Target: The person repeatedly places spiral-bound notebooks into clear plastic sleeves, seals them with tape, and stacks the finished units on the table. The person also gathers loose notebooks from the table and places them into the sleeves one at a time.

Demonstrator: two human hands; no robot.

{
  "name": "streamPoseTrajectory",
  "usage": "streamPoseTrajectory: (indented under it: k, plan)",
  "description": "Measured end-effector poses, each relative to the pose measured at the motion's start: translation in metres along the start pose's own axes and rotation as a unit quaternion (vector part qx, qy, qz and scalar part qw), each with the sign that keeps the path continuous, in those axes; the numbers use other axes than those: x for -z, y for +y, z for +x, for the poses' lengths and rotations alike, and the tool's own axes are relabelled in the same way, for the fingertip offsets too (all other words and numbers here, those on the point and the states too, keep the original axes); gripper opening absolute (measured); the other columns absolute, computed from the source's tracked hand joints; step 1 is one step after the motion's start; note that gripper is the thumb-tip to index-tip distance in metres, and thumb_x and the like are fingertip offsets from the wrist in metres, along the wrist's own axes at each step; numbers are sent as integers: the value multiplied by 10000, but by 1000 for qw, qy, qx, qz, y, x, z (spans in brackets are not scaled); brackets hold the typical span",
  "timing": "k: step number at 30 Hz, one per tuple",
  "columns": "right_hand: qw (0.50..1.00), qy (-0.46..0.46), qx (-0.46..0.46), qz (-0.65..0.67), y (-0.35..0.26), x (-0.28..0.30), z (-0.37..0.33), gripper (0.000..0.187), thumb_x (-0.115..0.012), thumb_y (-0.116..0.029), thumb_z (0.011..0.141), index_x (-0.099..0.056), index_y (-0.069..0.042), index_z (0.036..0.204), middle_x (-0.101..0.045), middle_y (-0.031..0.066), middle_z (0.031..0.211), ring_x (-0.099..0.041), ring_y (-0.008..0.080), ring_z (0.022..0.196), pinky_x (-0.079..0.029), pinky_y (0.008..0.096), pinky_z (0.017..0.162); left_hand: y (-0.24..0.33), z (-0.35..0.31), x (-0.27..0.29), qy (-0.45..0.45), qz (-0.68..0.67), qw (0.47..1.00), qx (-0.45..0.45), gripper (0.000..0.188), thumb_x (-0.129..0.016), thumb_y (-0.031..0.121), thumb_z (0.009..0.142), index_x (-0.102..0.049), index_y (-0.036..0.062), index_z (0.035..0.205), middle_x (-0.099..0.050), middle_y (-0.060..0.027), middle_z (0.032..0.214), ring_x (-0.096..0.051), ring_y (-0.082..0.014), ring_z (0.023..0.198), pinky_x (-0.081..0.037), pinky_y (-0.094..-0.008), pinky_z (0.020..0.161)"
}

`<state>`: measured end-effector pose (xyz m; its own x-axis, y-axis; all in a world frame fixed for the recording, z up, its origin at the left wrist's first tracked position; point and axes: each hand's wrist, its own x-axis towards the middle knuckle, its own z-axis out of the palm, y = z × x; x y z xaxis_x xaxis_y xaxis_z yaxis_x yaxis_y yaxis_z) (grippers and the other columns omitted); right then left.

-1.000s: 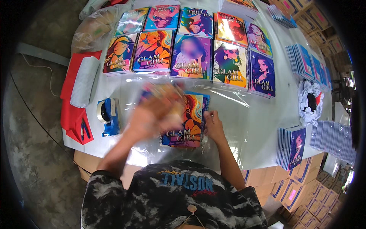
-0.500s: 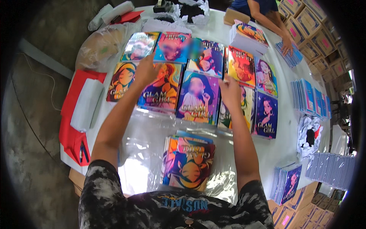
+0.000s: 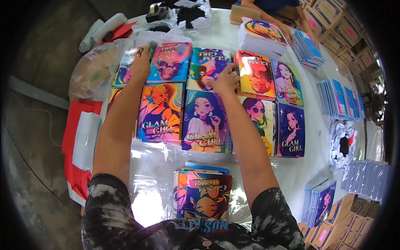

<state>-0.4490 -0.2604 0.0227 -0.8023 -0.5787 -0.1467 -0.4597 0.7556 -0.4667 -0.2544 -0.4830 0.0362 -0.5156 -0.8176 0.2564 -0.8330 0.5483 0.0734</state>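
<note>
Spiral notebooks with glossy illustrated covers lie in two rows across the white table. Over the far-left notebook [image 3: 126, 68], my left hand [image 3: 141, 66] rests at its right side; the fingertips are hard to make out. My right hand [image 3: 226, 81] is on the right part of a purple far-row notebook [image 3: 204, 68], fingers apart. Beside it lies a red-orange notebook [image 3: 255, 77]. A pink-and-blue notebook [image 3: 171, 62] sits between my hands. Nearer are an orange notebook [image 3: 162, 114] and a purple one [image 3: 204, 123]. My forearms partly cover other near-row notebooks.
A small notebook pile [image 3: 204, 193] lies on clear plastic close to my body. Red sheets and a white roll [image 3: 86, 139] are at left. Taller notebook stacks [image 3: 262, 39] and blue ones [image 3: 333, 100] stand at right. Across the table a co-worker's arm [image 3: 277, 25] reaches in; cartons [image 3: 333, 16] are piled behind.
Both my hands have moved left and farther away, the right one from the red-orange notebook to the purple one. The view has shifted slightly. The co-worker's hand has moved away from the blue notebooks' front.
</note>
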Motion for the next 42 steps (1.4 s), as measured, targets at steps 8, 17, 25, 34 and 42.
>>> streamPoseTrajectory:
  k: [8,17,25,34,42]
  plan:
    - [992,85,0,93,35,62,26,673,-670,-374,765,-442,-31,1297,-443,249,1287,-433,413,1177,-312,513,989,119,-15,-13,-212,47,972,85,1008,-461,772,724,-386,-15,1350,-115,-273,1469,-154,-491,1329,-254,-706,937]
    - [1000,10,-21,-4,103,44,35,643,-635,-554,737,-549,-161,1238,-93,303,1471,-14,474,1367,-3,615,1061,132,1,-11,-248,30,963,100,771,-518,572,777,-466,4,1296,-170,-272,1453,-244,-483,1300,-279,-675,947]
    - [991,91,41,85,95,58,38,373,-784,-290,650,-640,-67,912,-511,218,1102,-480,380,1057,-399,417,905,119,17,-7,-279,23,959,45,760,-578,583,745,-530,5,1236,-336,-265,1386,-375,-453,1242,-344,-556,982]
    - [838,250,88,477,140,196,-126,293,-688,-160,784,-578,-59,1036,-581,1,869,-521,79,705,-426,233,615,59,-31,80,-16,-152,986,70,284,-594,238,734,-677,32,911,-663,-186,938,-627,-355,937,-498,-409,789]
    - [434,10,88,896,218,177,-323,313,-549,-243,893,-510,-15,1104,-585,99,1035,-585,187,929,-510,354,796,33,-358,120,-2,-334,838,-431,244,-616,117,749,-640,60,985,-566,-131,1200,-511,-305,1156,-349,-465,996]
